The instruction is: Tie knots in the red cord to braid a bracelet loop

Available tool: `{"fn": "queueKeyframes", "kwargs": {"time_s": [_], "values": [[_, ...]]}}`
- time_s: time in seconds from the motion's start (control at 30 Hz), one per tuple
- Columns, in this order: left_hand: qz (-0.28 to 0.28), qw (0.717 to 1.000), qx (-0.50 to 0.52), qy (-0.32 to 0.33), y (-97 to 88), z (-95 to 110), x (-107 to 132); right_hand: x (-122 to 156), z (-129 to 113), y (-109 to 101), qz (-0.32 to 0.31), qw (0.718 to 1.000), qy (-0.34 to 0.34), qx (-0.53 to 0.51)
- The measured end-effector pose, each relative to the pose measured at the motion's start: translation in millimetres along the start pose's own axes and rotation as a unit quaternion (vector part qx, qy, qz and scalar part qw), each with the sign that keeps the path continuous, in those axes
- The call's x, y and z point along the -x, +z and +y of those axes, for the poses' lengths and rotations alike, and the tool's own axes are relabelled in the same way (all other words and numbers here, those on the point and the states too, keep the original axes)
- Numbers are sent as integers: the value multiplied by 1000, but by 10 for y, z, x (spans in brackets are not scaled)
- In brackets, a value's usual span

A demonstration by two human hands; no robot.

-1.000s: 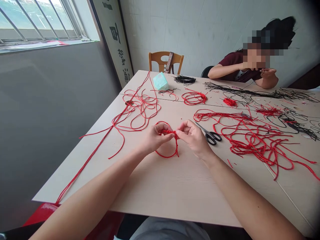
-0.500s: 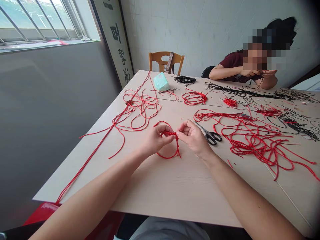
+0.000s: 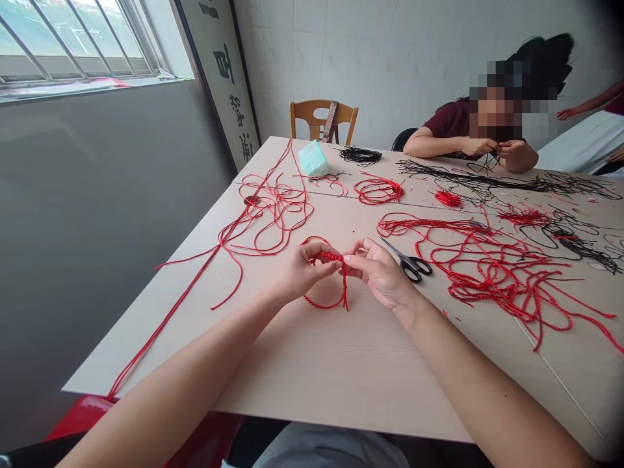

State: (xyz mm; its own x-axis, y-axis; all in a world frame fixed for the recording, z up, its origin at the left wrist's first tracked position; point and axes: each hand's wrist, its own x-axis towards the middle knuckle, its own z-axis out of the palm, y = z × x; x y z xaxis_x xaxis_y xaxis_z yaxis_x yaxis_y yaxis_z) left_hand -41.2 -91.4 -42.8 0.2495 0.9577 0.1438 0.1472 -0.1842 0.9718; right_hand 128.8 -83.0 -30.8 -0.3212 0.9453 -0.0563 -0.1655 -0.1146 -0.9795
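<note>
A looped, twisted red cord is held a little above the table. My left hand pinches it between thumb and forefinger along a knotted stretch. Close on its right, my right hand has thumb and forefinger pressed together at the end of that stretch, its other fingers curled. The cord's loop curves beneath my left hand, and loose ends hang between the hands. Just right of my right hand lie scissors with black handles, blades pointing up and left. The exact knot at my fingertips is partly hidden.
Long red cords trail over the left side of the table. A tangle of red cord spreads at right. Black cords, a coiled red bundle and a teal packet lie farther back. A co-worker sits opposite.
My right hand's fingers have shifted and stretched slightly toward the left at the cord. The hanging ends moved a little left. Another person's arm and pale clothing have appeared at far right.
</note>
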Motion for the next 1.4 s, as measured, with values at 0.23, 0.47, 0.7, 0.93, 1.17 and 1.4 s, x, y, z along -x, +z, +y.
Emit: {"fn": "queueKeyframes", "kwargs": {"time_s": [0.23, 0.47, 0.7, 0.93, 1.17, 1.4], "values": [[17, 999, -27, 22, -9, 27, 7, 27, -30, 35, 48, 953, -128, 272], [22, 998, -28, 58, 10, 32, 9, 14, -58, 3, 18, 965, -89, 248], [17, 996, -67, 59, -8, 80, 30, 60, -120, -1, 4, 948, -109, 298], [50, 970, -214, 108, 30, 100, 53, 75, -71, -5, 9, 845, -243, 477], [6, 998, -1, -69, -14, 45, 6, 73, 2, 4, 47, 719, -380, 580], [-13, 987, 108, -120, -63, 76, -2, 35, -14, 4, 37, 873, -254, 415]]}}
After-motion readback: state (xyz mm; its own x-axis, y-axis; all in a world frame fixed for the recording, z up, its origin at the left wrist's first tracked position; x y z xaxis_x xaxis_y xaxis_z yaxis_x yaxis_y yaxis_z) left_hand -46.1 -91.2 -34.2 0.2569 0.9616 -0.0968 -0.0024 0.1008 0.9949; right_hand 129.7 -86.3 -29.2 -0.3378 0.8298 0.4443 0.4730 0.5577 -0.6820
